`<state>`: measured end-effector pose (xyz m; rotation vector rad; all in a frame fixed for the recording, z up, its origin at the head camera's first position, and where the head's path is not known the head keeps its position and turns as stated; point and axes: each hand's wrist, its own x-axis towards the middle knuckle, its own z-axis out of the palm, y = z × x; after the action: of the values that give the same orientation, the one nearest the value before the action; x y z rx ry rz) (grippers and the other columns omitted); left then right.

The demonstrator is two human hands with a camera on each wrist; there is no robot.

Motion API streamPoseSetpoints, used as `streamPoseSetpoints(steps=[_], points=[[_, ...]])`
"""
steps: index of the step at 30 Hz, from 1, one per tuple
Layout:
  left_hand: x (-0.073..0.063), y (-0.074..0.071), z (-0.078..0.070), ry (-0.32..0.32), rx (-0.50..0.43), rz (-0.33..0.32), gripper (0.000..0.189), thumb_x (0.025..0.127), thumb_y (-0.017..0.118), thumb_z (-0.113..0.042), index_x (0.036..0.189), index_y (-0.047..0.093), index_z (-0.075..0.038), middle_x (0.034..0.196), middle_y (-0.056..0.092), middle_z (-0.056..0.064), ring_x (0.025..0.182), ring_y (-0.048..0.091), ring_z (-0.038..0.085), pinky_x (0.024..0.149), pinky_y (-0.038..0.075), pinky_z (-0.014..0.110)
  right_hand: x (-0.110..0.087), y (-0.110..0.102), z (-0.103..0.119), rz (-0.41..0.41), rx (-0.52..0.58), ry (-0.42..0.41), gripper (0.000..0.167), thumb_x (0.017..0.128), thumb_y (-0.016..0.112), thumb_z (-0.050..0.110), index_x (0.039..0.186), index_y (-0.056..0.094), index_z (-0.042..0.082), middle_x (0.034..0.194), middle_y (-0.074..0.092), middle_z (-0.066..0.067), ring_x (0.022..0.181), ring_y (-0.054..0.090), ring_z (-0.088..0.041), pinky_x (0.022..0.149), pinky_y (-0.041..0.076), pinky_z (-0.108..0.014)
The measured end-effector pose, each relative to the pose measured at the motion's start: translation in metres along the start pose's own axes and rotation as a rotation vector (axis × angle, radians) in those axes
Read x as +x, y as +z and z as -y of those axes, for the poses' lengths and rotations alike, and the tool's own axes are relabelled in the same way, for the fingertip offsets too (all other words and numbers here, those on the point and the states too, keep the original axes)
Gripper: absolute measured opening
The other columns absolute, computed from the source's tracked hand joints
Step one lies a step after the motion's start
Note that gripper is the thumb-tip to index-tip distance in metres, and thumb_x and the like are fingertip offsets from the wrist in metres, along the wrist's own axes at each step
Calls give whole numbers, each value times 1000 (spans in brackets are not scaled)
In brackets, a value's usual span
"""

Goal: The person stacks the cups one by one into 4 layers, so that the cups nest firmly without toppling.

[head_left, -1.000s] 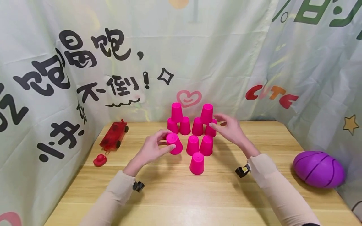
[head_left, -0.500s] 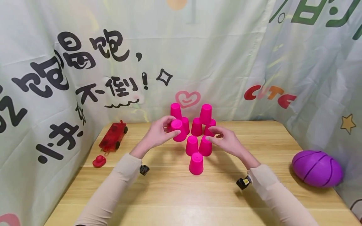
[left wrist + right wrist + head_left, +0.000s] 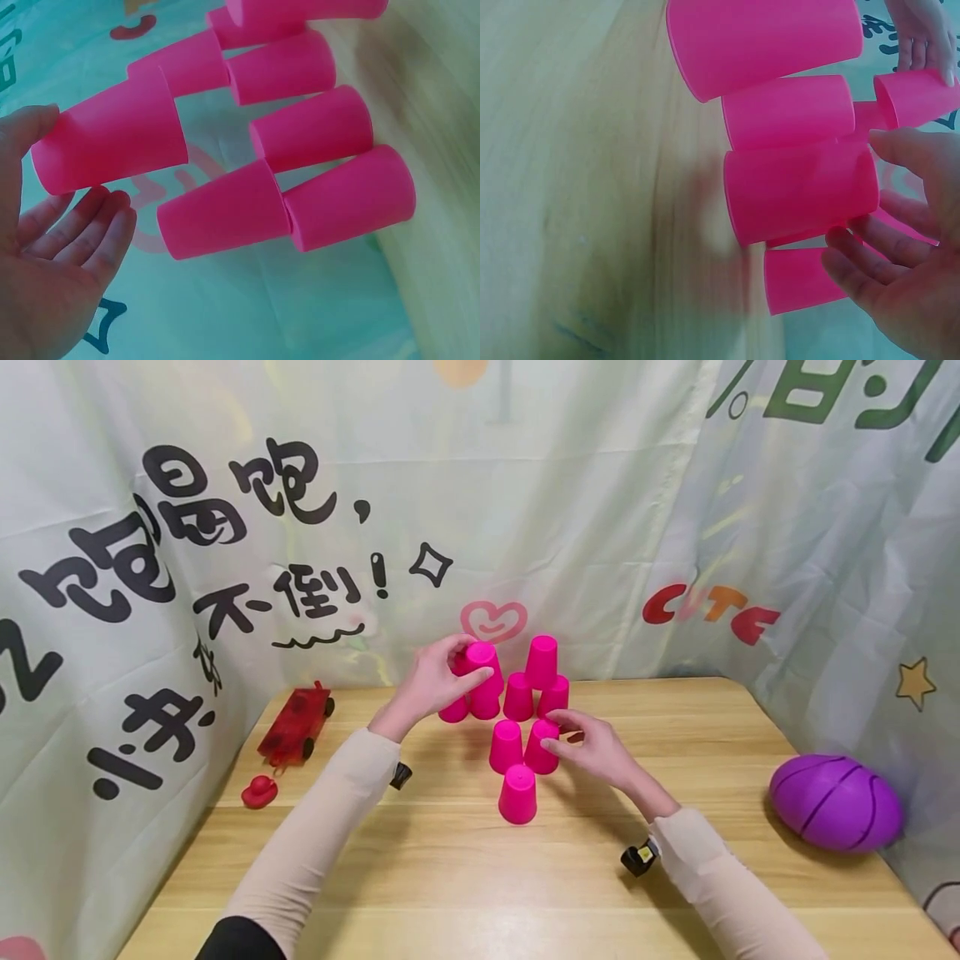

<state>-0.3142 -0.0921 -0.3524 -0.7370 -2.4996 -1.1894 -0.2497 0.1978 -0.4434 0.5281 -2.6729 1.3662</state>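
My left hand (image 3: 431, 681) holds a pink cup (image 3: 112, 139) upside down by its narrow end, raised in front of the left stack. That stack's top cup (image 3: 223, 211) rests across two lower cups and is hidden behind the held one in the head view. My right hand (image 3: 598, 749) pinches the upper end of another upside-down cup (image 3: 802, 191), thumb on one side and fingers on the other. A neighbouring cup (image 3: 506, 748) stands to its left and a single cup (image 3: 517, 797) nearer me. Behind them, a cup (image 3: 542, 662) tops the right stack of three.
The wooden table (image 3: 465, 893) meets a printed curtain (image 3: 585, 527) at the back and sides. At the left lie a red toy car (image 3: 297, 725) and a small red duck-shaped toy (image 3: 259, 792). A purple ball (image 3: 836, 803) sits at the right edge.
My left hand has carried its cup up and back to the left stack. The right hand has come down from beside the right stack to the cup in front of it.
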Motion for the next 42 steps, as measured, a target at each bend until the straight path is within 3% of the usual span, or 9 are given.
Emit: streamPoseSetpoints(steps=[9, 15, 19, 28, 31, 42], points=[[18, 10, -7, -13, 94, 57, 59, 91, 82, -38, 140, 64, -10, 134, 70, 6, 120, 65, 29, 99, 57, 44, 0, 6, -3, -12, 4, 14, 52, 93, 82, 18, 138, 64, -1, 125, 73, -17, 110, 70, -33, 94, 60, -50], [32, 16, -9, 3, 178, 57, 61, 91, 81, -40, 142, 63, -11, 117, 70, 8, 108, 64, 32, 94, 55, 45, 0, 9, -5, -23, 10, 21, 49, 93, 82, 18, 136, 65, 1, 122, 74, -15, 108, 70, -31, 93, 60, -50], [39, 20, -9, -8, 252, 50, 62, 90, 81, -41, 141, 63, -11, 110, 69, 8, 114, 61, 30, 110, 46, 51, -1, 10, -7, -21, 6, 35, 49, 93, 82, 19, 136, 65, 3, 121, 74, -14, 107, 70, -30, 93, 61, -48], [48, 30, 2, -51, 316, 51, 64, 92, 78, -42, 146, 61, -13, 131, 69, 13, 150, 42, 36, 124, 32, 60, -1, 9, -8, -25, 16, 32, 48, 94, 82, 20, 136, 66, 4, 121, 74, -14, 107, 70, -29, 93, 61, -48], [48, 34, 5, -51, 325, 43, 65, 91, 79, -42, 147, 61, -14, 138, 66, 13, 152, 40, 36, 124, 32, 61, -1, 10, -8, -24, 19, 31, 48, 93, 82, 20, 135, 66, 4, 121, 74, -13, 107, 70, -29, 92, 61, -48], [52, 44, 16, -58, 373, 32, 65, 91, 78, -45, 147, 62, -18, 130, 71, 12, 151, 41, 36, 127, 28, 60, -1, 10, -7, -33, 27, 52, 48, 93, 82, 21, 135, 67, 4, 120, 74, -13, 107, 70, -28, 89, 61, -36]])
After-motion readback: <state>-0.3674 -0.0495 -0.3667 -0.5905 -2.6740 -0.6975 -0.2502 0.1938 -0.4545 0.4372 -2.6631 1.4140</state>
